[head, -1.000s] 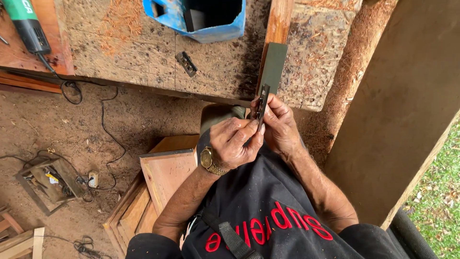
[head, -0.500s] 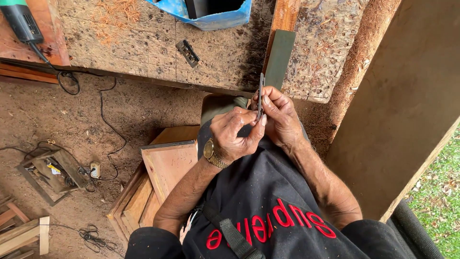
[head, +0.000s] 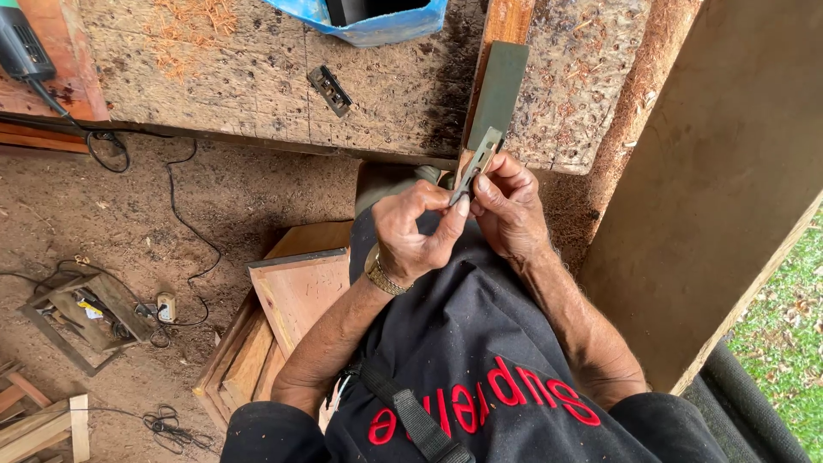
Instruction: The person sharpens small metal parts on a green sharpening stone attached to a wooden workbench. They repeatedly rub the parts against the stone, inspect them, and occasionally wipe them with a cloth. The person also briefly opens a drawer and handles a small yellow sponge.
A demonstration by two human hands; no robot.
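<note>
At the bench (head: pixel 257 77) edge, both hands pinch a slotted metal blade (head: pixel 474 167). Left hand (head: pixel 411 231) grips its lower end between thumb and forefinger; right hand (head: pixel 510 210) clasps beside it. Its long axis runs diagonally, tip pointing up-right onto the green stone (head: pixel 497 90).

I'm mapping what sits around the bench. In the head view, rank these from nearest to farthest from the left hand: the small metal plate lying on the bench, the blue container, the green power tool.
From the left hand:
1. Small metal plate, on the bench top, up and slightly to the picture's left.
2. Blue container, at the top edge, farther back on the bench.
3. Green power tool, far top-left corner.
</note>
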